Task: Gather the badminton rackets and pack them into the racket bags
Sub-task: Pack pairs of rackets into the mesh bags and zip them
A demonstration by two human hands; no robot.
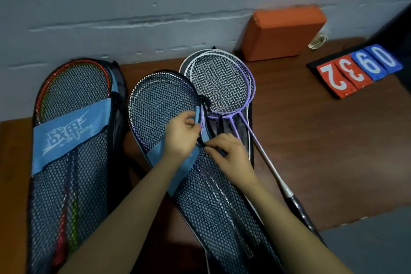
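Two black mesh racket bags with blue bands lie on the brown table. The left bag (73, 140) holds red and green rackets. The middle bag (160, 104) holds purple rackets behind its mesh. My left hand (182, 135) grips the blue band at that bag's right edge. My right hand (229, 155) pinches a small dark piece, apparently the zipper pull, on the same edge, just beside the left hand. Purple and white rackets (222, 82) lie stacked to the right on a third bag (250, 131); one black handle (298, 207) points toward me.
An orange foam block (280, 33) leans against the grey wall at the back. A flip scoreboard (355, 71) with red and blue number cards stands at the right. The table's front edge (364, 220) drops off at the lower right.
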